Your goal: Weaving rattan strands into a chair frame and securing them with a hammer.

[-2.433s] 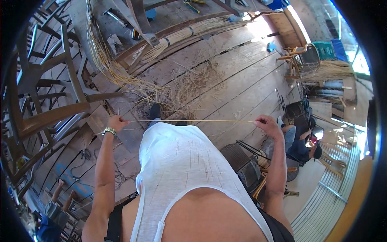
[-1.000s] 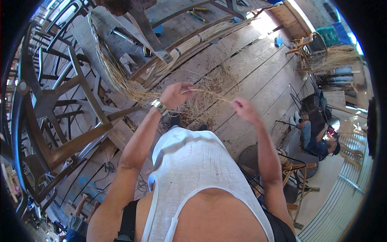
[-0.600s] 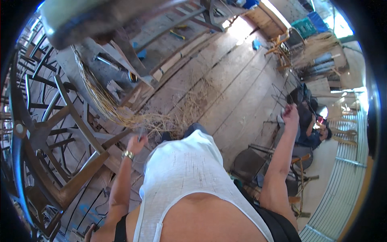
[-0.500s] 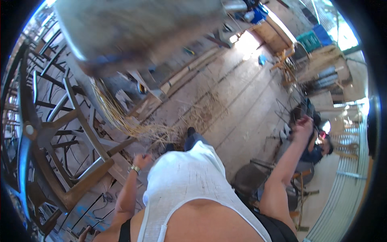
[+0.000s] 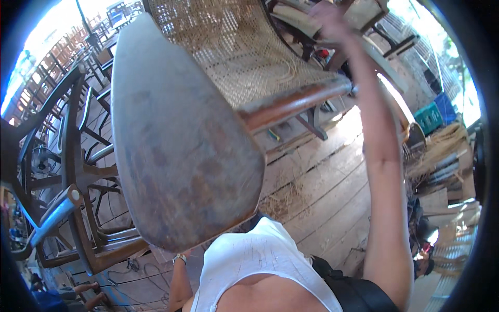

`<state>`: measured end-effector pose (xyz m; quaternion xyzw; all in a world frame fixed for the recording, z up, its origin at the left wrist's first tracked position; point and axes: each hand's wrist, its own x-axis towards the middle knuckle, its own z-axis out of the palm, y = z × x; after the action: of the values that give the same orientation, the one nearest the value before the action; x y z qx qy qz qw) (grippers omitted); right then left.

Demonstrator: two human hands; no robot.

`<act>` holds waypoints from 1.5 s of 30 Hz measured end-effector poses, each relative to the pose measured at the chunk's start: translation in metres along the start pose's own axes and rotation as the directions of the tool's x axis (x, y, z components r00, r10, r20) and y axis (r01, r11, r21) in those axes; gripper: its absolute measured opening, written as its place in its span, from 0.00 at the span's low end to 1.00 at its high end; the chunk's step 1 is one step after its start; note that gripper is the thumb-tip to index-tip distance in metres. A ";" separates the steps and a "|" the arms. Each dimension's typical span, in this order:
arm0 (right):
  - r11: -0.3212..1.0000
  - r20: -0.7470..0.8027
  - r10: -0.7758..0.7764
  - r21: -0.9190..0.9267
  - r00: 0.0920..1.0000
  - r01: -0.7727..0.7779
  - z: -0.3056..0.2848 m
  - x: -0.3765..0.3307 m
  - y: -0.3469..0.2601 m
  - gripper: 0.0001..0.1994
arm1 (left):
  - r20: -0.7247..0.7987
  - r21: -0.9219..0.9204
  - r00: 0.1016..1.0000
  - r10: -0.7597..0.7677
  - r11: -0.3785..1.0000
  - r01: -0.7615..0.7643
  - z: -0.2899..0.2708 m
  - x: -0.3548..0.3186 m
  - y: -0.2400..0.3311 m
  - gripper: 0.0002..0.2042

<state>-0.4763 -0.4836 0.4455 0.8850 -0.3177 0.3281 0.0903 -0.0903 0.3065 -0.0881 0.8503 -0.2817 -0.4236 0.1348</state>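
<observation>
A large wooden chair with a woven cane panel (image 5: 234, 67) fills the upper middle. Its broad, worn wooden armrest (image 5: 192, 140) juts toward my chest. My right arm stretches far forward, and my right hand (image 5: 330, 22) is up at the top, past the cane's right edge; motion blurs its fingers, so I cannot see whether it touches or holds anything. Low at the left, my left hand (image 5: 188, 253) is mostly hidden by the near end of the armrest. Only the wrist with a watch (image 5: 180, 257) and a bit of the hand show. Loose cane strands (image 5: 291, 73) lie on the woven panel.
Stacked dark wooden chair frames (image 5: 78, 171) crowd the left. Cane scraps (image 5: 286, 200) litter the plank floor. At the right stand a green crate (image 5: 429, 118) and a bundle of cane (image 5: 442, 148). Another person (image 5: 423, 249) is at the lower right; someone's feet (image 5: 88, 294) show lower left.
The wooden chair now looms much closer, its cane panel and armrest in full view. My right arm has swung forward and up; my left hand has slipped mostly behind the armrest.
</observation>
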 end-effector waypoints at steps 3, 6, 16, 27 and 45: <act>0.984 0.328 0.158 0.030 0.931 -0.177 0.059 -0.028 -0.132 0.16 | -0.230 0.172 0.971 0.058 0.985 -0.018 0.028 -0.009 0.021 0.20; 0.942 0.487 0.235 0.100 0.841 -0.320 0.063 -0.051 -0.157 0.17 | -0.233 -0.190 0.965 -0.117 0.979 0.073 0.068 -0.042 0.031 0.22; 0.981 0.157 0.081 0.163 0.984 -0.106 0.057 -0.119 -0.174 0.12 | -0.033 0.020 0.941 -0.336 0.941 0.336 0.152 -0.059 -0.036 0.25; 0.984 0.002 0.159 0.085 0.987 -0.159 0.028 -0.151 -0.191 0.12 | -0.023 -0.190 0.917 -0.399 0.902 0.387 0.178 -0.103 -0.064 0.25; 0.860 0.078 0.420 0.285 0.904 -0.424 0.086 -0.313 -0.150 0.20 | -0.149 -0.424 0.979 -0.139 0.903 0.064 0.062 -0.047 0.063 0.16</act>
<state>-0.5202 -0.2408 0.1867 0.7995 -0.4518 0.3775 -0.1190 -0.1855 0.2847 -0.0662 0.8494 -0.1270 -0.4037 0.3154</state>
